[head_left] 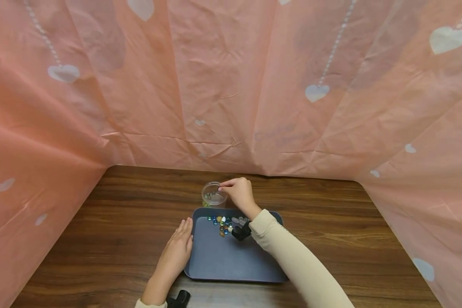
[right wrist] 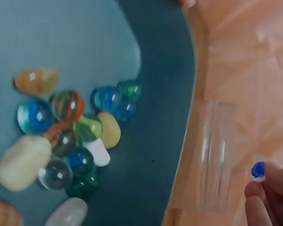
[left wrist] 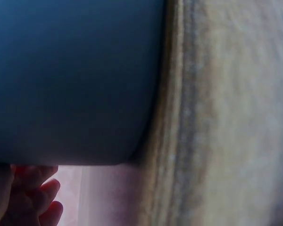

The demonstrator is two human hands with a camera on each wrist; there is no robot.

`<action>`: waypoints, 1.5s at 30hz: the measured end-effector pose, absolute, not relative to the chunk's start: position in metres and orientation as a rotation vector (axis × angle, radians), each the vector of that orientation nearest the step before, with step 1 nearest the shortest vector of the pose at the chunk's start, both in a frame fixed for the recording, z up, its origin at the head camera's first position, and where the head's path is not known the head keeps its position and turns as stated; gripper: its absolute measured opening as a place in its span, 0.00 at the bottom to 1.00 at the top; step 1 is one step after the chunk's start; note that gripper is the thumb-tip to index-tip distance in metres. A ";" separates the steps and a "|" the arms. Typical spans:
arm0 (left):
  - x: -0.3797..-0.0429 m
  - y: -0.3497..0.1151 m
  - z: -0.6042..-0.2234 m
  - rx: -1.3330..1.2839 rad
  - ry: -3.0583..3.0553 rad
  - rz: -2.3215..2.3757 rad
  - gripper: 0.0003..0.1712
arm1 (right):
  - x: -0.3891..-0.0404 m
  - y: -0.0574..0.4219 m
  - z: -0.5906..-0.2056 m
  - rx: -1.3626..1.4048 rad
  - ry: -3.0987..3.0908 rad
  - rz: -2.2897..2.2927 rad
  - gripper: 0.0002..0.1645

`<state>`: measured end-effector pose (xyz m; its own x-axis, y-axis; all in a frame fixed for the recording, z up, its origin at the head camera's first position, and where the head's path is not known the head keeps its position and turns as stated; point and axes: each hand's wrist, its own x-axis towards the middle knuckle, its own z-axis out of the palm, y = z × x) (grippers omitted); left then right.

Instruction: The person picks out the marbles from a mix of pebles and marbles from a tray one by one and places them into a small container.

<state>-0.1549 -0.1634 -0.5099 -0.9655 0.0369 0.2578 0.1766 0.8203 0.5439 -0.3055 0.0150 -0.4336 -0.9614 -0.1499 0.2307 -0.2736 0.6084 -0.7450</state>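
Note:
My right hand (head_left: 239, 193) pinches a clear marble with blue in it (right wrist: 258, 170) between thumb and fingers, over the right side of a round clear plastic tub (head_left: 211, 201). Several marbles are visible inside the tub. My left hand (head_left: 180, 241) lies along the left rim of a dark grey-blue tray (head_left: 235, 261), its fingers fairly straight. In the tray's far part, glass marbles (right wrist: 68, 106) cluster with smooth pebbles (right wrist: 24, 162) in cream, white, orange and grey. The left wrist view mostly shows the tray's side (left wrist: 75, 80), with fingertips at its lower left.
Both tray and tub sit on a brown wood-grain table (head_left: 138, 201), the tub just beyond the tray's far edge. A pink curtain (head_left: 223, 85) printed with white hearts encloses the back and both sides. My right forearm crosses above the tray's right side.

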 end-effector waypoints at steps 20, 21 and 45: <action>-0.153 -0.161 -0.507 -0.188 -2.751 -0.855 0.26 | -0.310 0.001 -0.437 0.435 -2.728 1.190 0.06; -0.153 -0.161 -0.508 -0.188 -2.753 -0.855 0.27 | -0.309 0.002 -0.436 0.423 -2.725 1.201 0.06; -0.155 -0.165 -0.508 -0.205 -2.705 -0.834 0.26 | -0.263 0.057 -0.458 -0.001 -2.558 1.938 0.09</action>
